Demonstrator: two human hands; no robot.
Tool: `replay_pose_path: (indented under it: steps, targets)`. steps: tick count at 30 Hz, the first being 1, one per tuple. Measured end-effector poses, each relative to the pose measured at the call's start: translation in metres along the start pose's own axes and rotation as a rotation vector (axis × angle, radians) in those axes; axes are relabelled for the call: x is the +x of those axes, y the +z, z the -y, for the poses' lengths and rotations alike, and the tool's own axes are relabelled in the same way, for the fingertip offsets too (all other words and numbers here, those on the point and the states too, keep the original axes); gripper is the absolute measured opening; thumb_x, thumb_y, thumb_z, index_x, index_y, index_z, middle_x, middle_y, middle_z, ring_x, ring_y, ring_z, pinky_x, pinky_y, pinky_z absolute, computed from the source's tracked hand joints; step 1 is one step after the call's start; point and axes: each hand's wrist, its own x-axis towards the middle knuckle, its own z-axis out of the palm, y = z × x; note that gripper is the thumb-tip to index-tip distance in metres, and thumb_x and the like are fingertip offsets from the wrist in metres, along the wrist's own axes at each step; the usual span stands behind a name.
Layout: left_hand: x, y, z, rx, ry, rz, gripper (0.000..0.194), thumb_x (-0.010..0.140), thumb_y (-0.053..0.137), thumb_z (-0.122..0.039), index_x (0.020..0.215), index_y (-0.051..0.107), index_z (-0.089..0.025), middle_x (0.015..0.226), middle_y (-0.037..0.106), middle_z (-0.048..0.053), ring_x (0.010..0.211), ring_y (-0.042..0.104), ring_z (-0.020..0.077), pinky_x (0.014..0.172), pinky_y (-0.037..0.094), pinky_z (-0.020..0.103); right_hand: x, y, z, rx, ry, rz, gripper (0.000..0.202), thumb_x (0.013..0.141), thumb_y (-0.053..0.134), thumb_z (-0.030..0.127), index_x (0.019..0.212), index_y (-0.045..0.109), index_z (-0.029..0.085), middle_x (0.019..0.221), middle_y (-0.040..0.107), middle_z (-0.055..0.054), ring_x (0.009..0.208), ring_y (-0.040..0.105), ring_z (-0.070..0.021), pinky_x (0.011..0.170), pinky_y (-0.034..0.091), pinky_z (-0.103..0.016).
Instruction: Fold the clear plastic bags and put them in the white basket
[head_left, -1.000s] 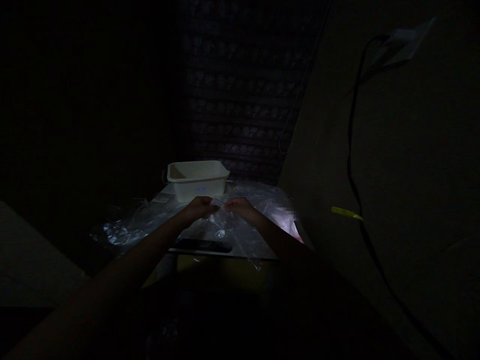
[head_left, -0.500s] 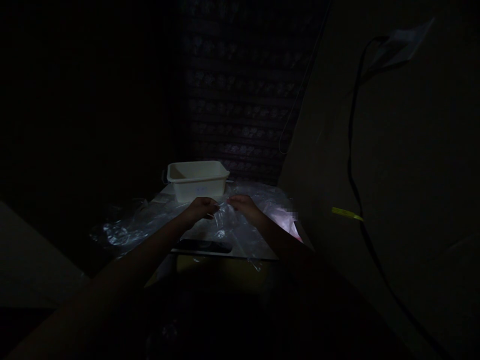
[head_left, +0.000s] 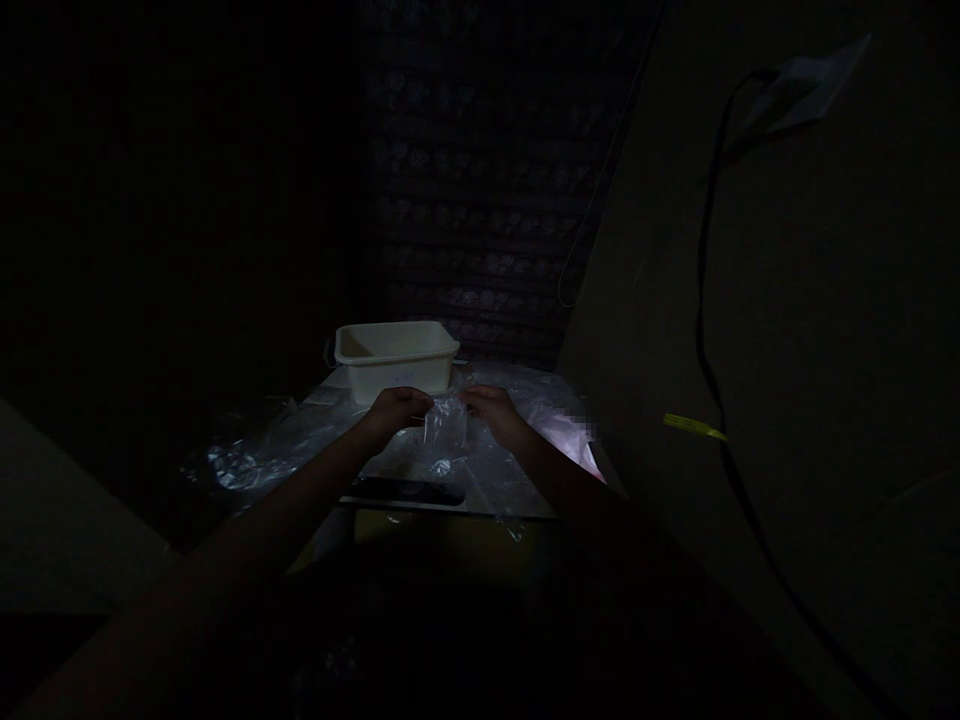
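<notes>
Between my hands hangs a small clear plastic bag (head_left: 446, 428), pinched along its top edge. My left hand (head_left: 399, 415) grips its left upper corner with closed fingers. At the opposite corner, my right hand (head_left: 493, 408) pinches it between thumb and fingers. Just behind the hands a cream plastic tub (head_left: 401, 377) stands upright on the table. More crumpled clear plastic (head_left: 240, 462) lies to the left, and other sheets spread under and to the right of the hands. The scene is very dark, so fine detail is lost.
A dark flat object (head_left: 409, 490) lies along the table's near edge. Pinkish-white material (head_left: 568, 440) sits at the right. A black cable (head_left: 703, 300) with a yellow tag (head_left: 694, 427) runs down the right wall. A patterned curtain or blind (head_left: 480, 200) hangs behind the table.
The clear bag, bunched between the fingers before, now hangs flat and spread. Both hands have risen slightly, the right one moving a little to the right.
</notes>
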Motion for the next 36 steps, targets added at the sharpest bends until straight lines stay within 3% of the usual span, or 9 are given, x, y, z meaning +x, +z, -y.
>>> replay_pose_path:
  steps: [7, 16, 22, 28, 32, 36]
  targets:
    - [0.0006, -0.0025, 0.0002, -0.048, 0.005, 0.010, 0.020, 0.049, 0.060, -0.024, 0.060, 0.053, -0.010, 0.054, 0.056, 0.001, 0.051, 0.053, 0.0102, 0.058, 0.042, 0.027, -0.0032, -0.0004, 0.0021, -0.009, -0.004, -0.008, 0.017, 0.048, 0.060, 0.028, 0.056, 0.056, 0.013, 0.049, 0.051, 0.003, 0.047, 0.044, -0.0062, 0.052, 0.032, -0.022]
    - [-0.0015, -0.0003, -0.0036, -0.011, 0.014, -0.087, 0.016, 0.048, 0.058, -0.021, 0.059, 0.053, -0.011, 0.044, 0.050, -0.003, 0.041, 0.046, 0.0067, 0.048, 0.041, 0.024, 0.0014, 0.0004, -0.0029, 0.037, -0.054, 0.000, 0.017, 0.048, 0.061, 0.028, 0.054, 0.056, 0.013, 0.047, 0.050, 0.003, 0.047, 0.043, -0.0059, 0.053, 0.032, -0.022]
    - [-0.0022, -0.0035, -0.0044, 0.003, 0.004, -0.078, 0.017, 0.049, 0.056, -0.023, 0.061, 0.052, -0.012, 0.051, 0.053, -0.002, 0.044, 0.049, 0.0080, 0.048, 0.041, 0.024, -0.0005, -0.0016, -0.0070, -0.013, 0.020, 0.120, 0.017, 0.049, 0.060, 0.030, 0.052, 0.056, 0.014, 0.047, 0.049, 0.003, 0.047, 0.043, -0.0063, 0.052, 0.031, -0.022]
    - [-0.0038, -0.0020, -0.0063, -0.012, -0.032, -0.014, 0.025, 0.051, 0.058, -0.032, 0.063, 0.053, -0.011, 0.056, 0.055, 0.001, 0.050, 0.051, 0.0098, 0.050, 0.040, 0.024, -0.0019, 0.0000, -0.0048, -0.027, 0.005, 0.060, 0.015, 0.047, 0.061, 0.027, 0.049, 0.053, 0.014, 0.045, 0.048, 0.004, 0.044, 0.042, -0.0056, 0.051, 0.031, -0.022]
    - [-0.0051, 0.0020, -0.0053, 0.052, -0.074, -0.024, 0.023, 0.047, 0.062, -0.030, 0.053, 0.051, -0.011, 0.045, 0.050, -0.002, 0.042, 0.046, 0.0066, 0.044, 0.036, 0.020, -0.0018, 0.0010, -0.0027, -0.024, -0.027, 0.047, 0.016, 0.047, 0.061, 0.027, 0.050, 0.054, 0.014, 0.045, 0.048, 0.004, 0.045, 0.042, -0.0058, 0.051, 0.031, -0.022]
    - [-0.0035, 0.0016, -0.0023, 0.045, -0.050, -0.015, 0.023, 0.047, 0.062, -0.030, 0.051, 0.050, -0.010, 0.040, 0.045, -0.004, 0.037, 0.041, 0.0042, 0.040, 0.033, 0.018, -0.0023, -0.0001, -0.0034, -0.045, -0.017, 0.110, 0.017, 0.050, 0.059, 0.030, 0.051, 0.055, 0.013, 0.047, 0.049, 0.003, 0.047, 0.043, -0.0062, 0.052, 0.031, -0.022]
